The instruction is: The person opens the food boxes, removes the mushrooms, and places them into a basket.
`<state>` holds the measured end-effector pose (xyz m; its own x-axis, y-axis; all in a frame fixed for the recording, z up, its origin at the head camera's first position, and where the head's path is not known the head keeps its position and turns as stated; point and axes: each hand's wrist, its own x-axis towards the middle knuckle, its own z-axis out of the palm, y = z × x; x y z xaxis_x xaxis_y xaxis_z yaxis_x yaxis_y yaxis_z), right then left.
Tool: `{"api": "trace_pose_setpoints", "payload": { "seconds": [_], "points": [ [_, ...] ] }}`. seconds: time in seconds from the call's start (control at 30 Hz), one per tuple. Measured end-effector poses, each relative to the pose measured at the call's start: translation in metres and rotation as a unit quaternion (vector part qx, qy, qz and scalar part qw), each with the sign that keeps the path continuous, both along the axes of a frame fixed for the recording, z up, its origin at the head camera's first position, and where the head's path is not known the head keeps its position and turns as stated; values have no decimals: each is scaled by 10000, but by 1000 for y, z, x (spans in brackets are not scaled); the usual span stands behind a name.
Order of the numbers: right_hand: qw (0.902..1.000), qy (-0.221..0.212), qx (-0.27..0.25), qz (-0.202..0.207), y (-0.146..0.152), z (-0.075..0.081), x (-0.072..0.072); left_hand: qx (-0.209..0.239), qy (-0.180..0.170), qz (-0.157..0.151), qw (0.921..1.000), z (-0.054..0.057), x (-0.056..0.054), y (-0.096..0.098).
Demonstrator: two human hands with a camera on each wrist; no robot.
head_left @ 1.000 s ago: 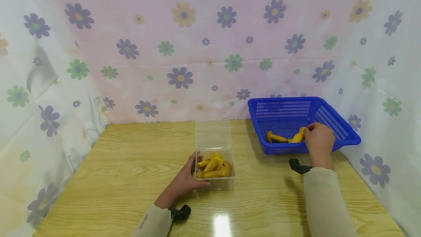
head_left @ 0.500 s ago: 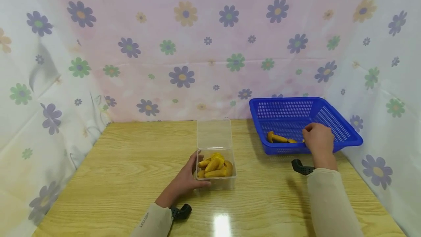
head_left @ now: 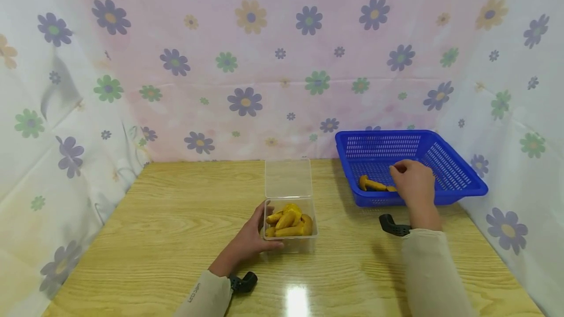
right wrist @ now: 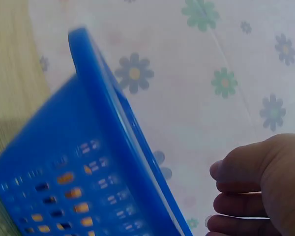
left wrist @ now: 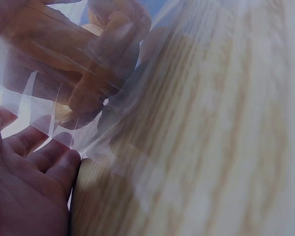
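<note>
A clear plastic box (head_left: 314, 226) with its lid (head_left: 288, 178) laid back holds several yellow-brown mushrooms (head_left: 288, 220). My left hand (head_left: 251, 236) grips its left side, thumb at the front and fingers behind. In the left wrist view, fingers (left wrist: 46, 152) touch the clear wall, with mushrooms (left wrist: 96, 54) showing through. Over the front of the blue basket (head_left: 458, 192) is my right hand (head_left: 414, 185), fingers curled and thumb near the fingertips. No object shows in it, though its far side is hidden. A mushroom (head_left: 372, 183) lies in the basket, with part of another beside the hand.
The wooden table (head_left: 185, 209) carries the box near the middle and the basket at the back right. Flower-patterned cloth (head_left: 264, 62) hangs behind and at both sides. Through the basket holes in the right wrist view, orange-brown patches (right wrist: 73, 191) show.
My right hand has lifted slightly and moved left within the basket. The mushroom it touched a second ago is out of sight. My left hand stays on the box.
</note>
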<state>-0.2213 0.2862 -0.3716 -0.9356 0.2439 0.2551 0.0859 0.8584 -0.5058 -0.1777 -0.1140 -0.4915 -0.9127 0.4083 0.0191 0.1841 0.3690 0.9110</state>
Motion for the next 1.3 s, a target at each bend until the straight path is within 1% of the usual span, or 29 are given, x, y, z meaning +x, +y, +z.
{"api": "trace_pose_setpoints", "payload": {
  "seconds": [0.37,0.6,0.73,1.07,1.3],
  "points": [
    [9993,206,-60,317,-21,-5,3,41,-20,-39,10000,1,-1,0],
    [9975,468,-216,485,-34,-4,8,13,52,-20,10000,3,-3,1],
    [9960,605,-283,595,-43,-3,10,9,34,-5,10000,3,-1,0],
    [9931,682,-538,782,-58,-6,12,39,48,-15,10000,0,0,0],
    [9912,726,-496,993,-68,-4,16,135,-3,8,9999,1,1,-1]
  ]
}}
